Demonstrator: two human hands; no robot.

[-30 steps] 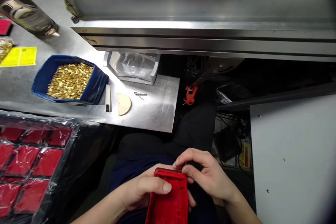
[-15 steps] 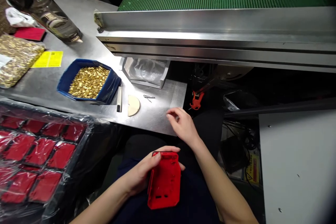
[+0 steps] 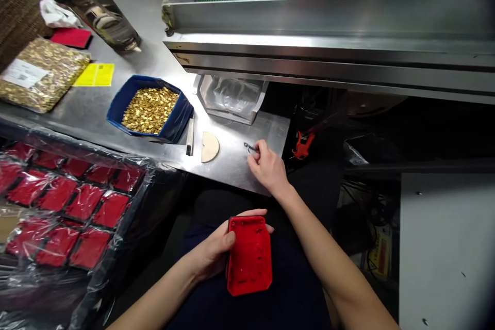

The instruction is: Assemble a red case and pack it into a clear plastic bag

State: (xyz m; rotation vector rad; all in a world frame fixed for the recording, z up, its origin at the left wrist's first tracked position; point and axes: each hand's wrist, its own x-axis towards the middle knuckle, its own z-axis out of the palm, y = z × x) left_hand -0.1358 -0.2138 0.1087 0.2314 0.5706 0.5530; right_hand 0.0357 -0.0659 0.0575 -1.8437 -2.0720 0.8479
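The red plastic housing (image 3: pixel 251 263), still uncovered, is gripped by the left hand (image 3: pixel 216 246) above the lap (image 3: pixel 296 289); metal pieces (image 3: pixel 248 146) on the surface (image 3: pixel 234 167) are touched by the right hand (image 3: pixel 269 166), grip unclear.

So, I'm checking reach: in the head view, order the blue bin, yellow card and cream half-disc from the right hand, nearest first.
1. Cream half-disc, left of the right hand.
2. Blue bin, farther left.
3. Yellow card, left past the bin.

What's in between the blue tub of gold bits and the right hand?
In the head view, going from the blue tub, there's a white stick, then a pale half-circle, then thin metal bits at the right hand.
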